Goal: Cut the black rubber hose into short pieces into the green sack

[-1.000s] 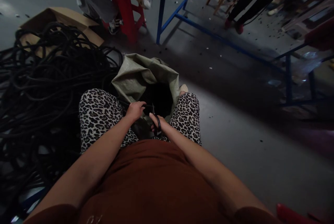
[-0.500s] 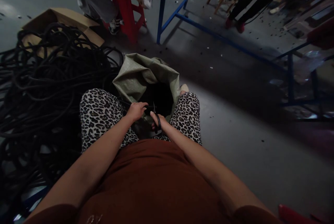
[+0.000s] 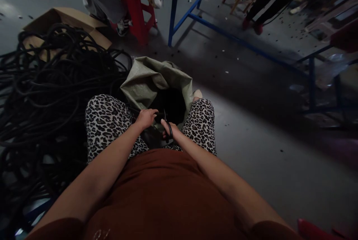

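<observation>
Steadying left hand: we pinch the black cord.
Right hand: we grip scissors.
Blades: best set square, clear of our fingertips, by the sack's near edge.

rust-brown short-sleeved shirt; leopard-print trousers, black on pale grey

Dim light is leaving the inside of the sack black, while broad shadow is crossing the floor and the right edge is blurring.

The floor bears black cords, a sack.
</observation>
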Motion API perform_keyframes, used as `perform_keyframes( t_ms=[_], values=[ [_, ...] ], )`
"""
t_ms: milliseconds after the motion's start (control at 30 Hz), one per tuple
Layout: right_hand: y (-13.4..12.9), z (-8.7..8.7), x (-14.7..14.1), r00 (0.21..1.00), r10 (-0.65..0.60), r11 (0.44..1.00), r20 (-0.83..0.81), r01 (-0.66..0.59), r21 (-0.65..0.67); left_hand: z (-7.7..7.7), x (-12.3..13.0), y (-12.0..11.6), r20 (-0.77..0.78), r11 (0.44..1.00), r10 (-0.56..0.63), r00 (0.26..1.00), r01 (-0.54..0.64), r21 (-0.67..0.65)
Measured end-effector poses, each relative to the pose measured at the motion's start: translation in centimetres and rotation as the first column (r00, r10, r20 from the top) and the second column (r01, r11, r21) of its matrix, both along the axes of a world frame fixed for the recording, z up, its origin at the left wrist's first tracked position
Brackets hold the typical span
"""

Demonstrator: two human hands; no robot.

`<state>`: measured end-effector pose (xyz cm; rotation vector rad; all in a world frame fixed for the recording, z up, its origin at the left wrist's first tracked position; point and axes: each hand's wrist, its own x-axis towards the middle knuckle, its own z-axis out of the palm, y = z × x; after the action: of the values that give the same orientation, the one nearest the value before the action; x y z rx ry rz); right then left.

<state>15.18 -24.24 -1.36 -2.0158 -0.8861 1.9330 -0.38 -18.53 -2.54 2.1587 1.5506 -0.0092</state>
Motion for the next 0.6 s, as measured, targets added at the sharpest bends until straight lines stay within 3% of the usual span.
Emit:
perform_keyframes(
  t_ms=[267,600],
  values=[
    [-0.05,0.68,0.26,0.995,0.081,0.996,0.054,-0.083,0.034,-0.44,-0.15,-0.05,0.016,1.000,-0.016,1.000,0.016,0.002],
    [-0.12,-0.21,0.45,0.995,0.074,0.994,0.065,-0.078,0.073,-0.53,-0.52,-0.03,-0.013,0.997,0.008,1.000,-0.007,0.081]
  ],
)
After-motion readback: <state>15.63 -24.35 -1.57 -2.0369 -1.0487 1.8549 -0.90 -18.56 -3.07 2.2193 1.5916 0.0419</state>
